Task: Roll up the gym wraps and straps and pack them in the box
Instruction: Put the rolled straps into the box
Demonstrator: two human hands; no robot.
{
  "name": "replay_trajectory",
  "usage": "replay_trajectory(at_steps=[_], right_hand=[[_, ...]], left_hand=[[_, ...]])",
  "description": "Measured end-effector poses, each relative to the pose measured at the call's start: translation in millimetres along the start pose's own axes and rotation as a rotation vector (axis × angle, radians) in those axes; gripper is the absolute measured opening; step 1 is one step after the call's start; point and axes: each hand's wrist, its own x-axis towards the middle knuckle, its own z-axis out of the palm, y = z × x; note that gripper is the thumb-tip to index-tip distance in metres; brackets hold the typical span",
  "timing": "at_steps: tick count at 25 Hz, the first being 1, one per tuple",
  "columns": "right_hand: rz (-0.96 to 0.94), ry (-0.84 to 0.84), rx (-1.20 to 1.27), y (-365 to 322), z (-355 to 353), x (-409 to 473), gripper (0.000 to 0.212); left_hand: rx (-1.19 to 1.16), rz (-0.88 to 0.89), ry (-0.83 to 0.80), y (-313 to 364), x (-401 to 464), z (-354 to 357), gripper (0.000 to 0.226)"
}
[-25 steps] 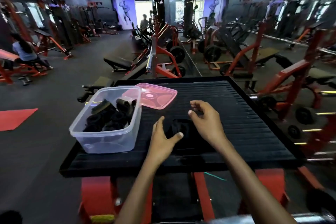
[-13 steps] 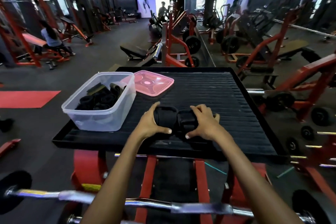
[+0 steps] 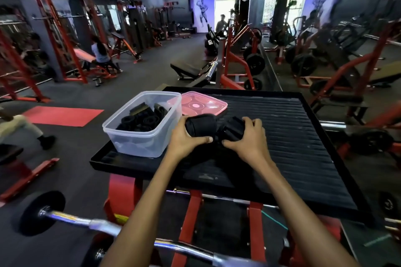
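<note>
Fabric, black and thick, makes up the gym wrap [image 3: 200, 127] held just above the ribbed black platform [image 3: 282, 136], near its left-hand middle and just to the right of the box. The left hand [image 3: 187, 138] curls round the wrap's rolled left end, thumb underneath towards the person and fingers over the far side. The right hand [image 3: 245, 138] grips the wrap's other end, a bunched and ridged part [image 3: 233, 129], with the thumb tip pointing towards the left thumb, the two thumbs close but apart. Just left of the hands stands the clear rectangular plastic box [image 3: 141, 143], on the platform's left edge; inside it lie several black rolled wraps and straps [image 3: 143, 118], packed side by side so that their spiral ends show. Behind the wrap, touching the box's far right corner, a translucent pink plastic lid [image 3: 204, 105] rests flat on the platform. The platform sits on a red metal frame [image 3: 128, 193]. Nearer the person, low in the view, a chrome curl bar [image 3: 91, 222] carries a black weight plate [image 3: 41, 212] at its left end. On the dark floor to the left lies a red mat [image 3: 65, 115]. Farther off stand red and black gym machines [image 3: 238, 65], with a seated person in a grey top [image 3: 100, 52] at the left and a standing person [image 3: 221, 24] by the bright doorway.
</note>
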Motion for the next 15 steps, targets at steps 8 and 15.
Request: replay_trajectory(at_steps=[8, 15], right_hand=[[-0.206, 0.120, 0.166, -114, 37, 55, 0.082], [-0.196, 0.179, 0.187, -170, 118, 105, 0.079]], left_hand=[[-0.091, 0.122, 0.178, 20, 98, -141, 0.069], [0.078, 0.123, 0.016, -54, 198, -182, 0.077]])
